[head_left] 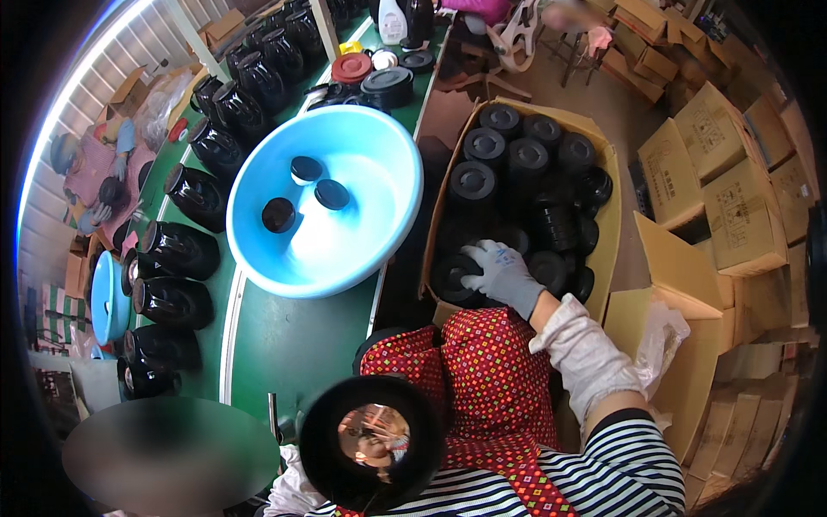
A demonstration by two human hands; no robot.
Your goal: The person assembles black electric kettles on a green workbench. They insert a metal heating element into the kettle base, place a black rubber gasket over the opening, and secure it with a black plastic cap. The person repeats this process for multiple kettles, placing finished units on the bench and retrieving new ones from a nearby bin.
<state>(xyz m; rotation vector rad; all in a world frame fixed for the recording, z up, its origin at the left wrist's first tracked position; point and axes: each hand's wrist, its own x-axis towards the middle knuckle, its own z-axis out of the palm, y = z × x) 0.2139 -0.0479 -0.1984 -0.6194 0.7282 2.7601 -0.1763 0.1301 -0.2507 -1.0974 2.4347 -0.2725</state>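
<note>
My right hand (pixel 501 274), in a grey glove, reaches into a cardboard box (pixel 613 258) of round black lids. Its thumb and fingers are curled on the edge of one black lid (pixel 454 277) at the near left of the box. Close to my body is a round black vessel (pixel 320 439), its opening toward me and its inside shiny like a mirror. Only the white cuff (pixel 293 487) of my left arm shows beside it; the left hand is hidden behind the vessel.
A light-blue basin (pixel 323 254) holding 3 round black caps stands on the green conveyor table (pixel 284 336). Black glossy jugs (pixel 177 250) line its left side. Red and black lids (pixel 353 67) lie beyond. Cardboard cartons (pixel 745 215) are stacked at right. Another person (pixel 112 172) works across the table.
</note>
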